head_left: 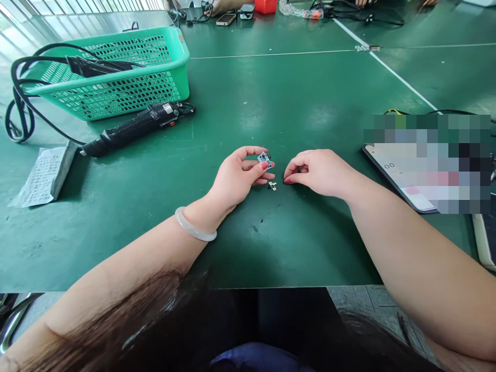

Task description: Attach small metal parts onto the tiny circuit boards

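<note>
Between the thumb and fingers of my left hand (242, 173) is a small silvery metal part (265, 159) with cut-outs and dark spots. Just below those fingertips, a second small metal piece (273, 186) lies on the green table mat (248, 113). My right hand (315, 170) is a little to the right, low over the mat. Its thumb and index finger are pressed together at the tips, and whatever they may pinch is too small to make out. A few tiny dark specks (262, 221) dot the mat nearer to me.
A green plastic basket (170, 77) with a black cable stands at the back left. Before it lies a black electric screwdriver (135, 126), beside a paper-wrapped block (44, 173). At right sits a partly blurred tablet (403, 178). Another person's hands (364, 3) show at the far edge.
</note>
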A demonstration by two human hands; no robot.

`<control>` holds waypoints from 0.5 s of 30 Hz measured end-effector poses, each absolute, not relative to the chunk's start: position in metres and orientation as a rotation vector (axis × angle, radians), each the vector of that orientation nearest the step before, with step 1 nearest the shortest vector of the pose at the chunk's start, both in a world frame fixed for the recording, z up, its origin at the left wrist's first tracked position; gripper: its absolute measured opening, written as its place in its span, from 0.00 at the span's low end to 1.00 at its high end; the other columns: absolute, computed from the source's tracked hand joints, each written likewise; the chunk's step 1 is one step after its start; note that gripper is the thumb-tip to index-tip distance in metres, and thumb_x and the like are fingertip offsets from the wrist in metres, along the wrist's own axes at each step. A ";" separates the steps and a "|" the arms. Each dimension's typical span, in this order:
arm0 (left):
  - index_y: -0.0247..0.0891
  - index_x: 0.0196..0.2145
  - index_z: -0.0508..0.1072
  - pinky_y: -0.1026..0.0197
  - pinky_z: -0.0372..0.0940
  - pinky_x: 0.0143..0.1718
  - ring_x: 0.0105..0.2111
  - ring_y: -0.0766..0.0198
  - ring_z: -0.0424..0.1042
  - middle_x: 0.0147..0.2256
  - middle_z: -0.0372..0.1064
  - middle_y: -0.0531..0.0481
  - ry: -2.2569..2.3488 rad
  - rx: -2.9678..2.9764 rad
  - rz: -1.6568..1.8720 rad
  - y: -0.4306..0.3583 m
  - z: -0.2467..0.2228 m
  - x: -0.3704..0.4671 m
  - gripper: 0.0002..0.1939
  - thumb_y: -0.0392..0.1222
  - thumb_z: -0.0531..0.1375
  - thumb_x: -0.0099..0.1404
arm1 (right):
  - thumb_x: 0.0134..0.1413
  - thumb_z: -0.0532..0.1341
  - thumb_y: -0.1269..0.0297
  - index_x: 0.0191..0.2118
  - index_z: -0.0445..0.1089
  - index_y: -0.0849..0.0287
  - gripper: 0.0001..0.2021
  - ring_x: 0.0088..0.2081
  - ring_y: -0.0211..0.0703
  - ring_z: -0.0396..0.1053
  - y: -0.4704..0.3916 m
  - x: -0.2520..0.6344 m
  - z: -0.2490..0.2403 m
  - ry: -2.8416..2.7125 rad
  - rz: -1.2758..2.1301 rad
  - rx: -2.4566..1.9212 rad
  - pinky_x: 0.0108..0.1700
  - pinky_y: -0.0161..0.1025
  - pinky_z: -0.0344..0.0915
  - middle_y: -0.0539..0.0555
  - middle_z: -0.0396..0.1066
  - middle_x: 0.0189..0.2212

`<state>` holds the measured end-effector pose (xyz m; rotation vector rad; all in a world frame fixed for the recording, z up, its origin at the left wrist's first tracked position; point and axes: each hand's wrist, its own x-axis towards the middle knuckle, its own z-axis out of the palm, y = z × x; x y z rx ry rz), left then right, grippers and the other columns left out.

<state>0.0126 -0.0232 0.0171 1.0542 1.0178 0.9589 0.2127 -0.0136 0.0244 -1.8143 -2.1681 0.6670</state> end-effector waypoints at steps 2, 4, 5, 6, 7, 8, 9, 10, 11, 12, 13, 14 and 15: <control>0.35 0.45 0.71 0.68 0.71 0.34 0.29 0.71 0.78 0.34 0.80 0.50 1.022 1.047 0.955 -0.022 0.018 0.013 0.07 0.31 0.61 0.69 | 0.52 0.67 0.68 0.27 0.78 0.53 0.05 0.28 0.38 0.65 -0.012 0.212 0.021 -2.194 0.646 -1.785 0.33 0.39 0.60 0.48 0.73 0.27; 0.35 0.45 0.72 0.68 0.71 0.33 0.28 0.72 0.78 0.33 0.79 0.51 1.032 1.030 0.950 -0.022 0.019 0.015 0.06 0.32 0.60 0.70 | 0.54 0.66 0.68 0.27 0.78 0.54 0.06 0.30 0.39 0.66 -0.009 0.212 0.019 -2.229 0.609 -1.747 0.34 0.40 0.60 0.49 0.75 0.29; 0.34 0.45 0.72 0.68 0.70 0.33 0.28 0.72 0.78 0.32 0.79 0.52 1.035 1.023 0.945 -0.021 0.019 0.015 0.06 0.32 0.60 0.70 | 0.55 0.65 0.68 0.28 0.77 0.55 0.06 0.31 0.40 0.67 -0.009 0.213 0.018 -2.244 0.593 -1.732 0.35 0.40 0.60 0.49 0.75 0.30; 0.34 0.45 0.72 0.68 0.70 0.33 0.27 0.72 0.77 0.32 0.78 0.52 1.037 1.020 0.938 -0.021 0.019 0.016 0.06 0.32 0.60 0.70 | 0.56 0.64 0.68 0.28 0.77 0.55 0.07 0.31 0.40 0.67 -0.008 0.213 0.017 -2.256 0.575 -1.719 0.35 0.41 0.60 0.50 0.75 0.30; 0.34 0.45 0.72 0.68 0.71 0.33 0.27 0.72 0.77 0.31 0.78 0.52 1.034 1.021 0.929 -0.021 0.020 0.016 0.06 0.32 0.59 0.71 | 0.56 0.63 0.68 0.27 0.76 0.56 0.08 0.32 0.40 0.67 -0.008 0.213 0.016 -2.259 0.556 -1.702 0.36 0.41 0.60 0.51 0.74 0.30; 0.35 0.46 0.72 0.68 0.71 0.34 0.27 0.72 0.77 0.31 0.78 0.52 1.028 1.023 0.921 -0.022 0.020 0.016 0.07 0.32 0.58 0.71 | 0.56 0.63 0.69 0.26 0.75 0.56 0.08 0.32 0.40 0.66 -0.009 0.213 0.016 -2.253 0.538 -1.674 0.36 0.41 0.60 0.51 0.74 0.30; 0.35 0.46 0.72 0.67 0.71 0.34 0.27 0.72 0.77 0.31 0.78 0.53 1.017 1.027 0.912 -0.022 0.020 0.016 0.07 0.31 0.58 0.71 | 0.56 0.62 0.70 0.26 0.74 0.57 0.08 0.31 0.40 0.66 -0.010 0.212 0.016 -2.230 0.523 -1.630 0.36 0.41 0.60 0.51 0.73 0.29; 0.35 0.46 0.72 0.67 0.71 0.34 0.27 0.72 0.77 0.31 0.78 0.53 1.002 1.030 0.906 -0.022 0.019 0.016 0.07 0.31 0.58 0.71 | 0.56 0.62 0.70 0.26 0.73 0.57 0.08 0.31 0.40 0.65 -0.011 0.211 0.016 -2.186 0.510 -1.568 0.35 0.41 0.59 0.51 0.72 0.29; 0.35 0.46 0.72 0.67 0.71 0.34 0.27 0.72 0.77 0.31 0.77 0.53 0.983 1.033 0.901 -0.023 0.019 0.016 0.08 0.31 0.57 0.71 | 0.55 0.62 0.71 0.26 0.72 0.57 0.08 0.30 0.39 0.64 -0.013 0.210 0.016 -2.125 0.503 -1.491 0.34 0.40 0.59 0.50 0.71 0.28; 0.35 0.46 0.72 0.67 0.71 0.34 0.27 0.72 0.77 0.31 0.77 0.53 0.963 1.035 0.897 -0.023 0.018 0.016 0.08 0.30 0.57 0.71 | 0.55 0.61 0.71 0.27 0.72 0.56 0.07 0.30 0.39 0.64 -0.015 0.209 0.017 -2.054 0.502 -1.401 0.34 0.40 0.60 0.50 0.70 0.28; 0.35 0.46 0.73 0.67 0.71 0.34 0.27 0.72 0.77 0.31 0.77 0.53 0.946 1.036 0.893 -0.023 0.017 0.015 0.08 0.31 0.57 0.72 | 0.55 0.61 0.71 0.28 0.72 0.56 0.07 0.30 0.39 0.64 -0.018 0.207 0.018 -1.977 0.502 -1.308 0.33 0.40 0.60 0.50 0.70 0.29; 0.35 0.46 0.73 0.67 0.71 0.34 0.27 0.72 0.77 0.32 0.77 0.53 0.933 1.037 0.887 -0.023 0.017 0.015 0.08 0.31 0.57 0.71 | 0.56 0.61 0.71 0.28 0.72 0.55 0.07 0.31 0.40 0.65 -0.021 0.205 0.018 -1.921 0.508 -1.216 0.34 0.40 0.61 0.50 0.70 0.29; 0.35 0.46 0.73 0.67 0.72 0.34 0.27 0.72 0.77 0.32 0.77 0.53 0.923 1.035 0.880 -0.023 0.017 0.015 0.08 0.31 0.57 0.71 | 0.56 0.61 0.71 0.28 0.73 0.55 0.07 0.33 0.41 0.67 -0.023 0.203 0.019 -1.890 0.516 -1.124 0.35 0.41 0.63 0.50 0.71 0.30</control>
